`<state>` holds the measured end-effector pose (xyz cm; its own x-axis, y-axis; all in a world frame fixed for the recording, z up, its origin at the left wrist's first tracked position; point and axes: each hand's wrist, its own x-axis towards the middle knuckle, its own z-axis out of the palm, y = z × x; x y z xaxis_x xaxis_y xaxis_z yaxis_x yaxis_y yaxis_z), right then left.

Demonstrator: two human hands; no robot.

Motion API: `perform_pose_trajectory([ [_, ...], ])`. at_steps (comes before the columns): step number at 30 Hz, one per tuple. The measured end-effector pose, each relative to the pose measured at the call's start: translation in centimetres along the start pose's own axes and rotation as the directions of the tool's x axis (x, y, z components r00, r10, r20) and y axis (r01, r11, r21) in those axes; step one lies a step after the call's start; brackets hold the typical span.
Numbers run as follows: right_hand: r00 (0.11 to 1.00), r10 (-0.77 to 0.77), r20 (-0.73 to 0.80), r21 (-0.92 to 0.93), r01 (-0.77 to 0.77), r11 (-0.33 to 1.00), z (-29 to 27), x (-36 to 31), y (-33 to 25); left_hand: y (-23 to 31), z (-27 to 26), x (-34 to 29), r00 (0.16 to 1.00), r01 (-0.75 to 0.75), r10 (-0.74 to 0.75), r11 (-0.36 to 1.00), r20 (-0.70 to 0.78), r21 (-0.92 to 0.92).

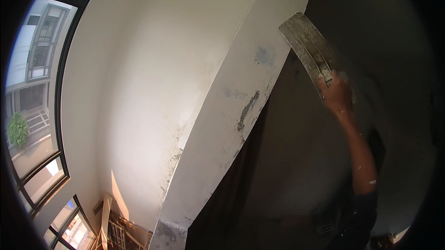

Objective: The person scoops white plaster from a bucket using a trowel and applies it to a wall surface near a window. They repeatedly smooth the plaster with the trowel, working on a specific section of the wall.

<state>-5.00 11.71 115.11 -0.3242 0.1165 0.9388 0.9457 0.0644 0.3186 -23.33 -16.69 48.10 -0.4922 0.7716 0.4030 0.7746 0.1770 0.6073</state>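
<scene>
My right hand (338,94), raised on an outstretched arm, is closed around the handle of a long plastering trowel (307,39). The trowel's grey blade is crusted with dried plaster and tilts up to the left. Its upper end overlaps the edge of a pale, narrow wall face (222,111); whether it presses on that face I cannot tell. Grey patches and a rough, chipped streak (248,110) mark the plaster lower down. White specks dot my forearm. No part of my left hand shows.
Left of the narrow face spreads a bright white wall (153,78). Dark-framed windows (62,73) line the far left. Wooden boards and a slatted frame (118,233) lean at the bottom left. A shadowed area (287,171) fills the right side.
</scene>
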Motion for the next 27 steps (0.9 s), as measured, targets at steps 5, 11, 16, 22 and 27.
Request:
perform_pose_trajectory([
  [5,0.995,0.052,-0.089,0.003,-0.052,0.999,-0.4,7.0,0.8,-0.1,-0.5,-0.1,1.0,-0.011,0.011,1.0,-0.018,-0.007],
  [11,0.998,-0.058,0.022,0.035,0.058,0.998,0.6,3.4,-0.4,0.0,-0.8,0.1,1.0,-0.001,0.001,1.0,0.023,0.012],
  [16,0.994,-0.096,0.044,0.044,0.095,0.995,-0.6,1.5,-0.5,0.0,-1.4,-0.2,0.998,0.034,-0.035,0.999,0.044,0.018],
  [22,0.991,-0.13,-0.037,-0.006,0.13,0.991,-0.9,6.5,1.1,-0.4,0.1,-0.1,0.997,0.051,-0.054,0.998,-0.06,-0.042],
  [27,0.98,-0.196,-0.041,0.06,0.198,0.978,1.5,4.5,0.2,-1.4,0.8,-0.9,0.995,0.075,-0.076,0.997,-0.07,-0.023],
])
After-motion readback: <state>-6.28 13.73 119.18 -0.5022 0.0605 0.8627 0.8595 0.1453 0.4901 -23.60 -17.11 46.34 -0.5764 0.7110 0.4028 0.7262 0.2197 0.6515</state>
